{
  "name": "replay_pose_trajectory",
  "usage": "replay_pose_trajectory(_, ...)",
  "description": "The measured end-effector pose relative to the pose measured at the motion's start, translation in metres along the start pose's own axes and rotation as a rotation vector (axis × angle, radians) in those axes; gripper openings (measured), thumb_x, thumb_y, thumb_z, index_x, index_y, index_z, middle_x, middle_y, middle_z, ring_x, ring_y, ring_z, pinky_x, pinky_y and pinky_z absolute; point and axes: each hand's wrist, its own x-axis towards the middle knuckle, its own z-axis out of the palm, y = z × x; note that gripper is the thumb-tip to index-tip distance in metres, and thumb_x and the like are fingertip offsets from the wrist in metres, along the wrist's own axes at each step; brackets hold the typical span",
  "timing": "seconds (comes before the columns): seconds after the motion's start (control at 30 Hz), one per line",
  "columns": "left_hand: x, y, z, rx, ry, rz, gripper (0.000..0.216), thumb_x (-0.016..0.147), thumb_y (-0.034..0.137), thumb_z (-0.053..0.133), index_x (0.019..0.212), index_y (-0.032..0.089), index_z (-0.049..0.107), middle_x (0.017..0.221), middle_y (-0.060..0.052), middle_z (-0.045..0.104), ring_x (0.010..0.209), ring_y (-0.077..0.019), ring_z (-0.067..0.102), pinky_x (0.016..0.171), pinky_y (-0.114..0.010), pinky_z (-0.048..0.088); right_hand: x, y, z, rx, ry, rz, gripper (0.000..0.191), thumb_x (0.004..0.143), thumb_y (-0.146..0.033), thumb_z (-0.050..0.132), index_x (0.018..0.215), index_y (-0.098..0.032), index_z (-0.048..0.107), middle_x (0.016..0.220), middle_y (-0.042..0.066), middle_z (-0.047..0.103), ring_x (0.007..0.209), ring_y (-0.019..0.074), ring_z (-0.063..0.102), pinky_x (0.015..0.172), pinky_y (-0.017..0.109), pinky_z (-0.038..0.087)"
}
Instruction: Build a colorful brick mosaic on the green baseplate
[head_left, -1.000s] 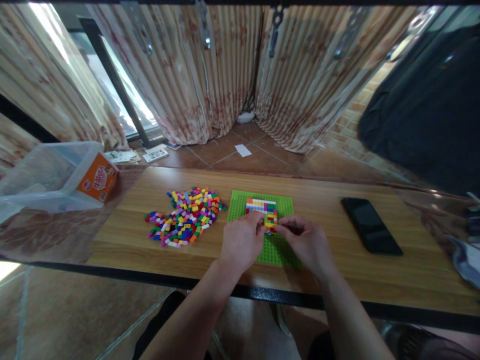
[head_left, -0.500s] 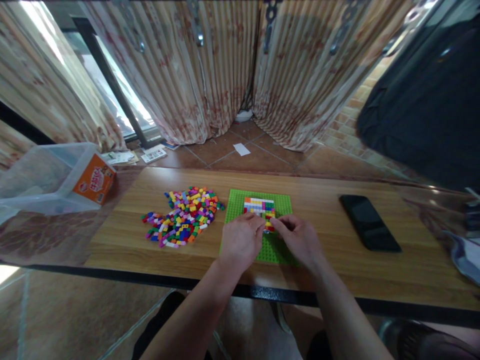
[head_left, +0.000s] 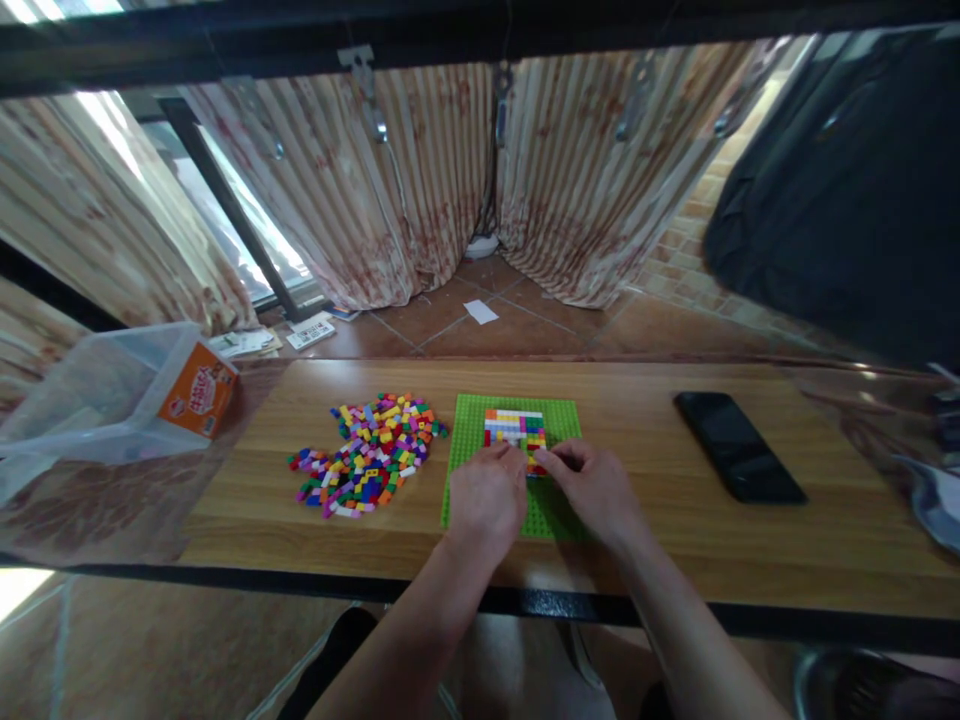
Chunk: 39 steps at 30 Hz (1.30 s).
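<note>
A green studded baseplate lies on the wooden table, carrying a flat patch of multicoloured building bricks in rows. My left hand rests over the patch's lower left, its fingers bent and pressed together. Whatever those fingers hold is hidden under the hand. From the right, my right hand reaches in, thumb and forefinger closed together at the patch's lower right edge. Any brick between these fingertips is too small to make out. The two hands' fingertips are close together, and they cover the lower part of the patch.
Left of the baseplate is a loose heap of small coloured bricks. A black phone lies on the table at the right. Beyond the table's left end sits a clear plastic bin with an orange label. A dark bar crosses overhead.
The camera view has tilted, so the scene sits slightly lower. Both hands remain at the brick patch, with only slight shifts of the fingers.
</note>
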Motion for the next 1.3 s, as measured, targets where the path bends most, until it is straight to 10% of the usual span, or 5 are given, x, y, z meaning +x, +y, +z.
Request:
replay_pose_trajectory(0.43, 0.009, -0.035, -0.020, -0.541, 0.289, -0.297, 0.021, 0.090, 0.025, 0.056, 0.104, 0.015, 0.068, 0.093, -0.006, 0.073, 0.076, -0.0158, 0.066, 0.073, -0.029, 0.054, 0.017, 0.022, -0.012, 0.476, 0.237, 0.143, 0.050, 0.072, -0.066, 0.064, 0.072, -0.017, 0.070, 0.066, 0.006, 0.069, 0.058, 0.0172, 0.062, 0.056, 0.030, 0.050)
replay_pose_trajectory(0.7, 0.014, -0.041, 0.002, -0.908, 0.304, -0.528, 0.033, 0.096, 0.034, 0.050, 0.118, 0.015, 0.065, 0.127, -0.013, 0.068, 0.117, -0.0202, 0.065, 0.101, -0.036, 0.052, 0.014, 0.011, 0.019, 0.739, 0.211, 0.148, 0.054, 0.073, -0.065, 0.067, 0.098, -0.018, 0.073, 0.099, 0.012, 0.076, 0.097, 0.0266, 0.071, 0.090, 0.044, 0.055)
replay_pose_trajectory(1.3, 0.008, 0.009, 0.037, -0.825, 0.334, -0.551, 0.049, 0.097, 0.027, 0.036, 0.141, 0.010, 0.050, 0.145, -0.018, 0.053, 0.135, -0.0253, 0.050, 0.118, -0.044, 0.035, 0.012, 0.014, 0.040, 0.177, 0.157, 0.024, 0.065, 0.087, -0.053, 0.048, 0.138, -0.013, 0.054, 0.138, 0.020, 0.058, 0.126, 0.0343, 0.054, 0.107, 0.053, 0.038)
